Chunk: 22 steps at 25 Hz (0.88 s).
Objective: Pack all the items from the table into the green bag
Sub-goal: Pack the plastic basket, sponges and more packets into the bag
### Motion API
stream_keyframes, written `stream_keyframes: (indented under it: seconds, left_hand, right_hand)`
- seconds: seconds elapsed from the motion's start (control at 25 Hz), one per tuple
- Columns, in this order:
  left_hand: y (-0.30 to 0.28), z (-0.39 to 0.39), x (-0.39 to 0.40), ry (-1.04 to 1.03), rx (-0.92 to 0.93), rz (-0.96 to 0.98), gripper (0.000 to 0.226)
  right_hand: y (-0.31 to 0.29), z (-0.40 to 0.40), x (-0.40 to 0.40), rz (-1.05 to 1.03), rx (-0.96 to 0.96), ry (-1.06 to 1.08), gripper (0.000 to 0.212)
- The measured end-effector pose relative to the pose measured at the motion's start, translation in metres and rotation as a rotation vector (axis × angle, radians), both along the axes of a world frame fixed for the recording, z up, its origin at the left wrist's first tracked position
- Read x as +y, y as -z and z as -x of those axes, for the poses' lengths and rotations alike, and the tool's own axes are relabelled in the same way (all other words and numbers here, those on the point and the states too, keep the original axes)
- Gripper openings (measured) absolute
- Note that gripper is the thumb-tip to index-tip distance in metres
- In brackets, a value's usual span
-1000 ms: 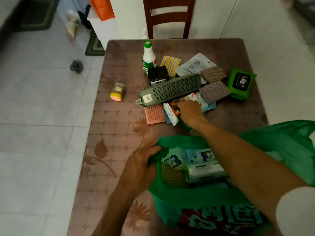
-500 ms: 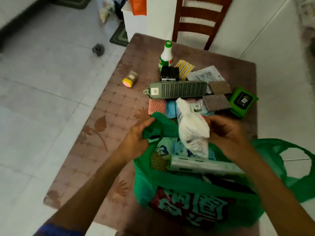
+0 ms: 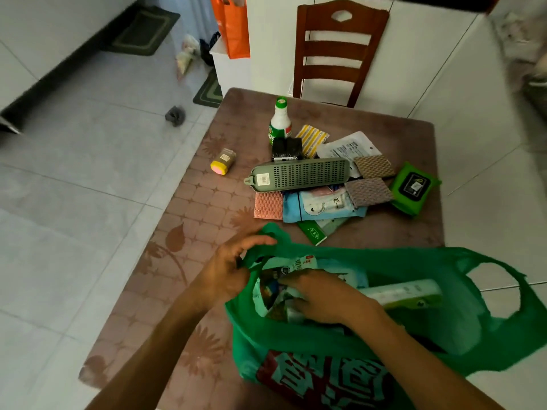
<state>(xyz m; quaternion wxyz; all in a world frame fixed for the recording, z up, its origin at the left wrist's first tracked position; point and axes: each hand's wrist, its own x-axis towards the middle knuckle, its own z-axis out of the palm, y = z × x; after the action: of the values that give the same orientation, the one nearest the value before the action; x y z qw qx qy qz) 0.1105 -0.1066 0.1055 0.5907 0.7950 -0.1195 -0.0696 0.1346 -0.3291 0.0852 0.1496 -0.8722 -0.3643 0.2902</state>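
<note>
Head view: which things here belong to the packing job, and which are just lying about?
Job: green bag, left hand gripping its rim, right hand on a packet inside, grey perforated case, bottle, green wipes pack, small jar.

Lying about: chair, orange bag, floor mats.

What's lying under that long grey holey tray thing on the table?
The grey perforated tray rests on a pink textured cloth, a light blue packet and a black packet. Anything directly beneath its middle is covered.
</note>
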Motion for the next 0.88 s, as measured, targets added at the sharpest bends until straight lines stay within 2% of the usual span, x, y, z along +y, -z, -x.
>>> stream_keyframes:
  seconds: [0.04, 0.12, 0.2, 0.24, 0.28, 0.36, 0.44, 0.52, 0.6, 0.72, 0.88]
  left_hand:
    - [-0.003, -0.001, 0.004, -0.031, 0.071, 0.119, 0.046]
    - [-0.006, -0.01, 0.013, -0.228, 0.174, 0.263, 0.037]
    - [0.002, -0.039, 0.019, -0.471, 0.237, 0.165, 0.029]
    - [0.011, -0.063, 0.021, -0.552, 0.282, 0.048, 0.027]
    - [0.023, -0.089, 0.024, -0.575, 0.341, -0.065, 0.028]
    - [0.049, -0.14, 0.024, -0.491, 0.402, -0.257, 0.047]
    - [0.073, -0.179, 0.019, -0.404, 0.314, -0.33, 0.058]
    - [0.09, -0.203, 0.012, -0.39, 0.292, -0.275, 0.05]
    - [0.107, -0.218, 0.011, -0.437, 0.38, -0.252, 0.037]
    - [0.115, -0.214, 0.012, -0.461, 0.393, -0.43, 0.013]
    - [0.09, -0.173, 0.024, -0.561, 0.358, -0.371, 0.01]
  right_hand:
    - [-0.005, -0.002, 0.0, -0.048, 0.014, 0.04, 0.038]
    - [-0.018, -0.006, -0.003, -0.166, 0.029, 0.185, 0.033]
    - [-0.032, -0.009, -0.006, -0.301, 0.048, 0.342, 0.028]
    - [-0.038, -0.009, -0.007, -0.352, 0.052, 0.408, 0.025]
    - [-0.044, -0.009, -0.007, -0.386, 0.056, 0.459, 0.023]
    - [-0.049, -0.003, -0.009, -0.433, 0.077, 0.562, 0.02]
    - [-0.049, 0.008, -0.015, -0.457, 0.063, 0.624, 0.02]
    - [-0.044, 0.02, -0.023, -0.429, 0.064, 0.664, 0.02]
    - [-0.038, 0.031, -0.033, -0.407, 0.078, 0.722, 0.02]
    - [-0.041, 0.042, -0.045, -0.392, 0.08, 0.799, 0.023]
    - [-0.055, 0.046, -0.053, -0.41, 0.055, 0.793, 0.032]
